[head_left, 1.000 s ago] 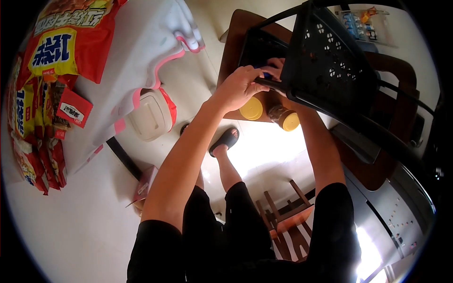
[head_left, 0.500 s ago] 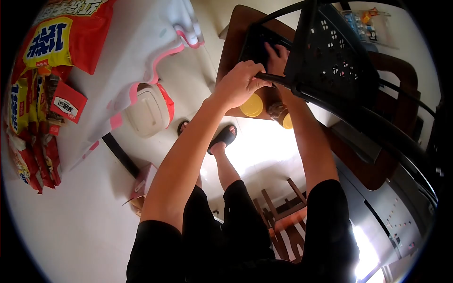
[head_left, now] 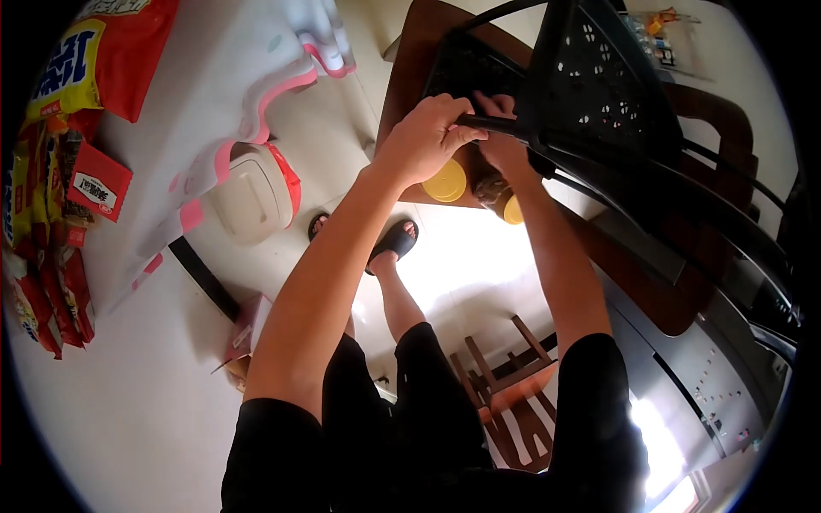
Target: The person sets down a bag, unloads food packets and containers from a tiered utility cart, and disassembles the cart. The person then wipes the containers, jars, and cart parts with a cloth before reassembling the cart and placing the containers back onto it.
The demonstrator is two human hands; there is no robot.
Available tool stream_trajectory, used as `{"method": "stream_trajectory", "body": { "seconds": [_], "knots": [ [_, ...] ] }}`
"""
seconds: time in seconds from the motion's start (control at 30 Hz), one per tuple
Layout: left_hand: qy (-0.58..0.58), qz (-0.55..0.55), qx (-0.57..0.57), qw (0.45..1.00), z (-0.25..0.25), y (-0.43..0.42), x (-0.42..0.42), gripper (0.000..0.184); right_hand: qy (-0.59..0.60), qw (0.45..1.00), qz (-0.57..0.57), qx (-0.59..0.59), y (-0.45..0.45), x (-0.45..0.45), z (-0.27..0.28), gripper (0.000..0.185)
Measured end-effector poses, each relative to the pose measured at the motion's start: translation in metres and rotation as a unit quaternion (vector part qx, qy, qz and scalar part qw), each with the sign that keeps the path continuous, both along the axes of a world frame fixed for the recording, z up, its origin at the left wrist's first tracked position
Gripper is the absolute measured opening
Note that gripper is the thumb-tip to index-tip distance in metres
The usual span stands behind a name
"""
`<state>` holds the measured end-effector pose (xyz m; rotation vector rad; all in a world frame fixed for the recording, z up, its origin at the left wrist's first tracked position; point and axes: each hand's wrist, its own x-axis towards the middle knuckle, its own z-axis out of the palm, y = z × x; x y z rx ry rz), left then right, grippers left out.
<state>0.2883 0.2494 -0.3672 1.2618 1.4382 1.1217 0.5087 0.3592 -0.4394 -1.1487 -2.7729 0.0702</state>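
A black metal rack (head_left: 590, 98) with a perforated, paw-like cut-out panel stands tilted over a brown wooden chair (head_left: 406, 85). My left hand (head_left: 428, 137) is closed around the end of a black bar on this rack. Just right of it, my right hand (head_left: 505, 141) reaches in behind the bar to a black shelf (head_left: 475, 73) of the rack. Its visible fingers are apart, though the bar partly covers the hand. Below my hands, a yellow lid (head_left: 446, 182) and a jar with a yellow lid (head_left: 496, 197) rest on the chair's seat.
Red and yellow snack bags (head_left: 64, 171) lie on a table with a white, pink-edged cloth (head_left: 205, 94). A beige lidded bin (head_left: 250, 195) stands on the floor by my sandals (head_left: 395, 244). Behind me is a wooden chair (head_left: 522, 385); a grey cabinet (head_left: 658, 368) is at right.
The view has shifted slightly. My right hand has drawn back a little on the black shelf, and its fingers show less. My left hand keeps its hold on the bar.
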Motion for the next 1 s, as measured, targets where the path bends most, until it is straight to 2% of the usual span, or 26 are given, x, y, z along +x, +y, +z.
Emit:
{"method": "stream_trajectory", "body": {
  "seconds": [0.07,0.1,0.13,0.17,0.23,0.3,0.53,0.7,0.77,0.87,0.93,1.0],
  "knots": [
    [0.003,-0.001,0.004,1.000,0.002,-0.001,0.001,0.015,-0.020,0.995,-0.023,-0.094,-0.010,-0.015,0.015,0.049],
    [0.000,-0.001,0.004,1.000,0.004,0.000,0.000,0.018,-0.025,0.992,-0.036,-0.114,-0.001,0.001,0.006,0.049],
    [-0.004,-0.001,0.003,1.000,0.005,0.000,0.000,0.021,-0.031,0.994,-0.035,-0.101,0.008,0.019,-0.002,0.049],
    [-0.009,0.001,0.001,1.000,0.006,-0.001,0.001,0.024,-0.036,0.999,-0.015,-0.033,0.019,0.040,-0.008,0.048],
    [-0.005,0.005,0.005,1.000,0.004,-0.001,0.001,0.023,-0.058,0.995,0.009,0.083,0.042,0.083,-0.015,0.048],
    [-0.010,0.012,0.007,1.000,0.002,-0.001,0.003,0.023,-0.077,0.987,-0.005,0.144,0.051,0.108,-0.015,0.047],
    [-0.032,0.018,0.026,0.999,0.005,0.004,0.005,0.023,-0.065,0.980,-0.038,0.185,0.038,0.104,-0.030,0.045],
    [-0.033,-0.001,0.014,0.999,0.007,0.005,0.002,0.018,-0.016,0.994,-0.001,0.106,0.014,0.055,-0.029,0.044],
    [-0.012,-0.022,0.006,1.000,0.006,0.004,0.000,0.016,0.003,0.999,-0.003,0.035,0.002,0.025,-0.027,0.043],
    [-0.033,-0.019,0.043,0.998,0.012,0.004,0.000,0.016,0.001,0.989,-0.053,-0.138,-0.011,-0.014,-0.007,0.039],
    [-0.031,-0.012,0.027,0.999,0.009,0.003,0.002,0.016,0.019,0.986,-0.038,-0.161,-0.011,-0.018,-0.011,0.036],
    [-0.013,-0.010,0.016,1.000,0.006,0.003,0.003,0.016,0.017,0.995,-0.006,-0.098,0.002,0.009,-0.029,0.034]
  ]
}}
